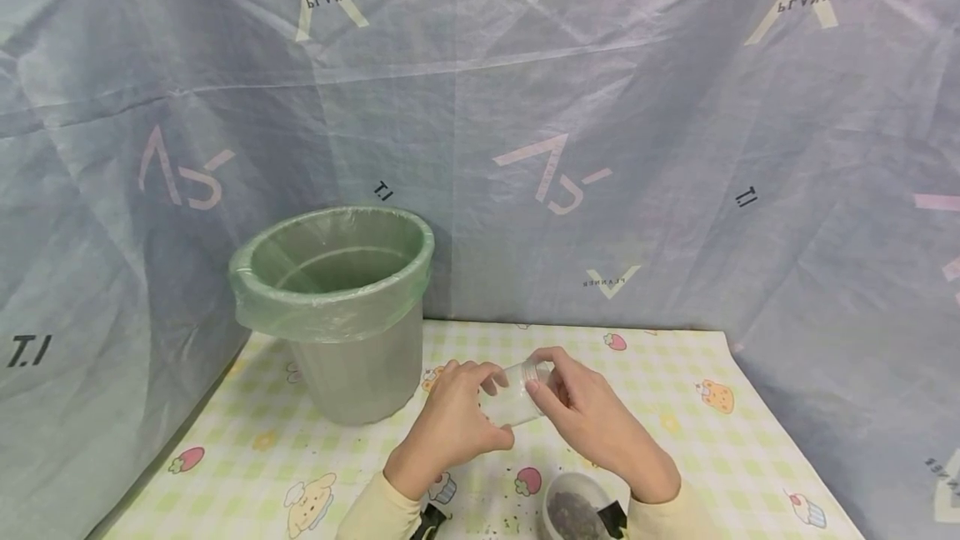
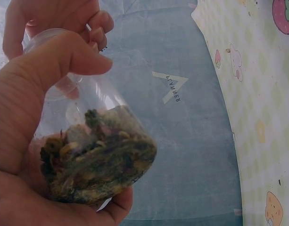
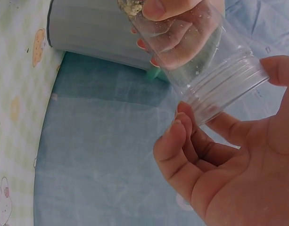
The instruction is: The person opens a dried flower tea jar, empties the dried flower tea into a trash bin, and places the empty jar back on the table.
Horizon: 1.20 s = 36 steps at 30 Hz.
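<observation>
A clear plastic jar point(image 1: 519, 397) is held tilted above the table between my two hands. My left hand point(image 1: 459, 411) grips its body near the base, thumb on one side and fingers round the other. In the left wrist view, a dark green and yellowish dried plant mix point(image 2: 99, 165) lies in the bottom of the jar. My right hand point(image 1: 596, 415) holds the threaded neck point(image 3: 224, 84) between thumb and fingers. No lid shows on the neck in the right wrist view.
A grey bin point(image 1: 367, 377) with a green liner point(image 1: 322, 311) stands at the back left. Close to me, a white bowl point(image 1: 551, 498) holds dark, crumbly material. Small dark crumbs lie on the checked tablecloth point(image 1: 675, 473). A grey-blue cloth point(image 1: 525, 257) hangs behind the table.
</observation>
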Available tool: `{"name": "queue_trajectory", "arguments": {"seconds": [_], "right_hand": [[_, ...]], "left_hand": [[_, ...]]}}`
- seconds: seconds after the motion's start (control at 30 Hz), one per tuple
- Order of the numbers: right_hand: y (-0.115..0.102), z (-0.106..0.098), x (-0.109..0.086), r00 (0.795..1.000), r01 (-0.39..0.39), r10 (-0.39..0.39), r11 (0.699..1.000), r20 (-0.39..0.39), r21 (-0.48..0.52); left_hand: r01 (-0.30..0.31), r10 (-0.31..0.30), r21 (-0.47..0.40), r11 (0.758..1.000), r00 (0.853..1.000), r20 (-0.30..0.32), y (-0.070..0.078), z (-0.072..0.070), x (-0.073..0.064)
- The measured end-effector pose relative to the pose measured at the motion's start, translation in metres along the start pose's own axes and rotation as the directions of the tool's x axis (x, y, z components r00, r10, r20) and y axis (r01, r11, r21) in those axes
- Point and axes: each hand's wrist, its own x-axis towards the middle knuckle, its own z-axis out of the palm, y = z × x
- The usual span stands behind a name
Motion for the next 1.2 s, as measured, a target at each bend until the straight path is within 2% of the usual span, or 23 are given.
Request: {"name": "queue_trajectory", "arguments": {"seconds": [0.37,0.8,1.2], "right_hand": [[0.0043,-0.002,-0.0034,0.992,0.122,-0.122,0.992,-0.024,0.005],[0.0023,-0.0074,-0.0079,0.988,0.151,-0.151,0.988,0.012,0.027],[0.0029,-0.0097,-0.0076,0.962,0.274,-0.274,0.962,-0.017,-0.016]], "left_hand": [[-0.012,0.013,0.002,1.0,1.0,-0.023,-0.0006,0.0011,-0.0002],[-0.005,0.005,0.006,1.0,1.0,-0.021,0.0009,0.001,0.0008],[-0.003,0.004,0.015,1.0,1.0,-0.021,0.0018,0.001,0.001]]}}
